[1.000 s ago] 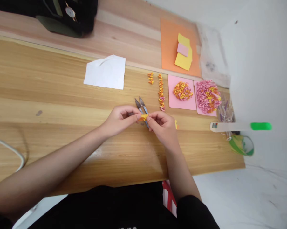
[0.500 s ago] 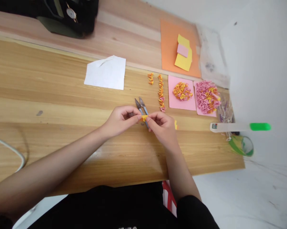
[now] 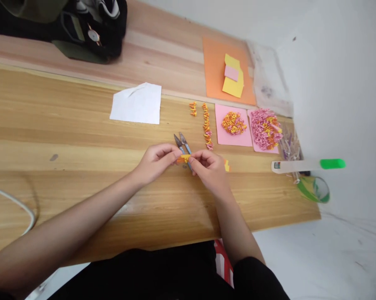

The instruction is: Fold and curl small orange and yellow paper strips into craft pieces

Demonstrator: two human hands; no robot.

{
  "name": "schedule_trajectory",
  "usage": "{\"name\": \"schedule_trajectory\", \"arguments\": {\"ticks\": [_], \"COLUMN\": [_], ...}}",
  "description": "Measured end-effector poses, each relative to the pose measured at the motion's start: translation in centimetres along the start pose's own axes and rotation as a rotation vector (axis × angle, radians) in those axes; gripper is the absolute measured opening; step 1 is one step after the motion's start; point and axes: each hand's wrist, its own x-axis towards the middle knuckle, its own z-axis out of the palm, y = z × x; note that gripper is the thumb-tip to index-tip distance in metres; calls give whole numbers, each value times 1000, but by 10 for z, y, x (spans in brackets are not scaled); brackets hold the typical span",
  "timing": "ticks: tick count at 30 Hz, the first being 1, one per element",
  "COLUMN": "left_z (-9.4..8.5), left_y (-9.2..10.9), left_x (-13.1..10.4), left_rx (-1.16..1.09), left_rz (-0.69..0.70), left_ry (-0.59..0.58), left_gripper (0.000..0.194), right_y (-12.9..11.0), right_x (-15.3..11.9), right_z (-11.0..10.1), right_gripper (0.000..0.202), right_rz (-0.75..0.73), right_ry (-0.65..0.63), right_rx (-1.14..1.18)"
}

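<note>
Between my two hands is a small yellow and orange paper strip (image 3: 185,158), its ends hidden under the fingertips. My left hand (image 3: 158,163) pinches the strip's left end between thumb and finger. The right end is pinched by my right hand (image 3: 209,167), thumb on top. Thread snips (image 3: 182,141) with blue handles lie on the table just behind and under the fingers, blades apart and pointing away. Beyond the right hand lie small yellow paper pieces (image 3: 227,165), partly hidden by it.
A row of small orange and pink curled pieces (image 3: 206,125) and a shorter row (image 3: 193,109) lie behind. Piles sit on pink sheets (image 3: 233,142). Around them are white paper (image 3: 136,104), orange paper (image 3: 211,66), a glue bottle (image 3: 303,166), green tape (image 3: 309,189) and a black bag (image 3: 113,46).
The view has shifted slightly, so the table things sit a little lower and further left. My left hand has drawn back slightly, and more of the strip shows between the fingers.
</note>
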Motion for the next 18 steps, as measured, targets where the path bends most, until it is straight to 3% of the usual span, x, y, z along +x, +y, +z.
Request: {"name": "schedule_trajectory", "arguments": {"ticks": [18], "left_z": [4], "left_y": [-5], "left_x": [1], "left_rx": [8], "left_rz": [-42], "left_ry": [52], "left_gripper": [30], "right_y": [3], "right_x": [2], "right_z": [0], "right_gripper": [14], "right_rz": [-10], "right_ry": [4], "right_rx": [68]}}
